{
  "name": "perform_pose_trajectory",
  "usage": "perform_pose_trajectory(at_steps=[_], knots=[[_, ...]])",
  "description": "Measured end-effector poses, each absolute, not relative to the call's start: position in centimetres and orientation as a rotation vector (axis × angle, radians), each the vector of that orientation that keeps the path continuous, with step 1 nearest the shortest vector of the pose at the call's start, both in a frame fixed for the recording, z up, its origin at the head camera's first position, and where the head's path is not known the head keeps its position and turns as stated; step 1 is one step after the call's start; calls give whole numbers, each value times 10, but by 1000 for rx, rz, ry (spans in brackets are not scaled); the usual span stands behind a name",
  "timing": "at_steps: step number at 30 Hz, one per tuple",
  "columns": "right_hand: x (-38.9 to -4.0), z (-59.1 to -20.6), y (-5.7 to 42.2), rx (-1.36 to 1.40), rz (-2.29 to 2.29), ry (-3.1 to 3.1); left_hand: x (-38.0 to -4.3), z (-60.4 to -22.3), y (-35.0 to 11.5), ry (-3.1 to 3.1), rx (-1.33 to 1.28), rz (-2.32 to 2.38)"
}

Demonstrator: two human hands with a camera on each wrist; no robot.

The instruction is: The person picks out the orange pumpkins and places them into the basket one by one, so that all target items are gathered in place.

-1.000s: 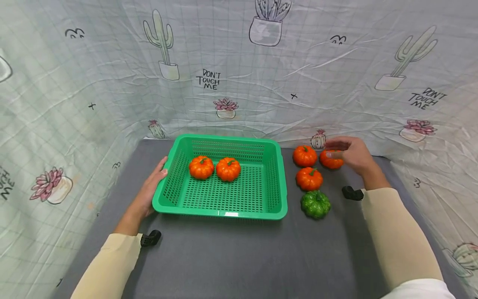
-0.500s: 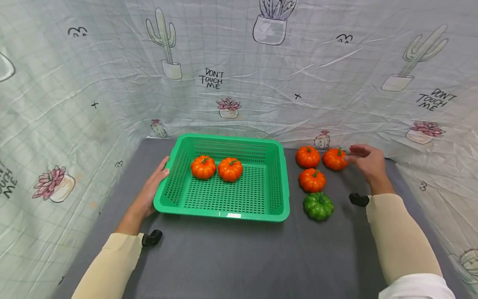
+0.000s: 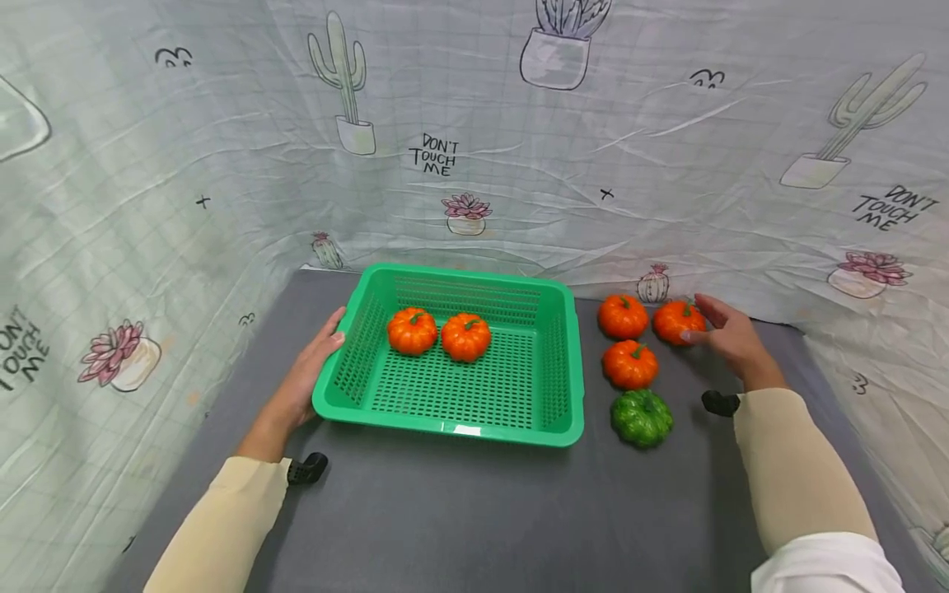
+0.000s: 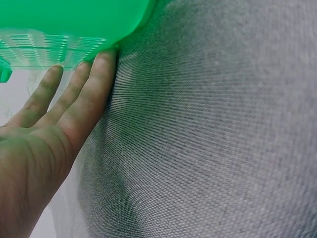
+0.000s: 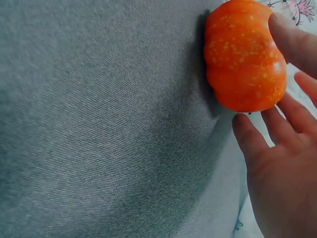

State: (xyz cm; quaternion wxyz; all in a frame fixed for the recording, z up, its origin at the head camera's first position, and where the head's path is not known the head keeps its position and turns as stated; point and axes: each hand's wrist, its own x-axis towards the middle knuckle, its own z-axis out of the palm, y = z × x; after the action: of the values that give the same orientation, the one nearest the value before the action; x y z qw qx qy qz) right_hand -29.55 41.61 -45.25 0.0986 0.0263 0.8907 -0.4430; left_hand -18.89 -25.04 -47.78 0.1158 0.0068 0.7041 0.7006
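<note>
My left hand [image 3: 313, 371] rests against the left side of a green perforated plastic basket [image 3: 452, 430]. In the left wrist view its fingers [image 4: 84, 99] reach out straight to the basket wall just below the rim. Two small orange pumpkins [image 3: 412, 331] sit side by side inside the basket. My right hand [image 3: 730, 338] is at the right side of another orange pumpkin [image 3: 676, 323] at the back right. In the right wrist view its fingers are spread around that pumpkin [image 5: 247, 59], thumb over one side and fingertips right at its edge.
Left of that pumpkin stands an orange one [image 3: 623, 316], with another [image 3: 629, 365] in front of it. A green pumpkin [image 3: 642, 418] lies nearest. All are on a grey cloth-covered table [image 3: 474, 519], with a printed curtain [image 3: 549, 156] hanging behind and at both sides.
My right hand has come down from above the far-right pumpkin to its right side, fingers now lower around it. The left hand stays at the basket. The head view has shifted slightly.
</note>
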Motion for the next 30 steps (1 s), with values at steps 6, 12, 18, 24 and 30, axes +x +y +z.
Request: perform_pose_trajectory(at_steps=[6,12,18,24,30], knots=[[-297,-454,424,-2,-1297,2575,-190,-478,-248,2061,5,2046],[-300,-455,424,5,-1161,2635,-190,-477,-248,2054,-2,2051],[-299,-460,420,34,-1113,2695,-190,-477,-249,2051,-4,2054],[-294,-461,421,25,-1133,2678,-192,-477,-250,2062,8,2040],[-289,-458,422,31,-1109,2705,-193,-478,-251,2051,17,2044]])
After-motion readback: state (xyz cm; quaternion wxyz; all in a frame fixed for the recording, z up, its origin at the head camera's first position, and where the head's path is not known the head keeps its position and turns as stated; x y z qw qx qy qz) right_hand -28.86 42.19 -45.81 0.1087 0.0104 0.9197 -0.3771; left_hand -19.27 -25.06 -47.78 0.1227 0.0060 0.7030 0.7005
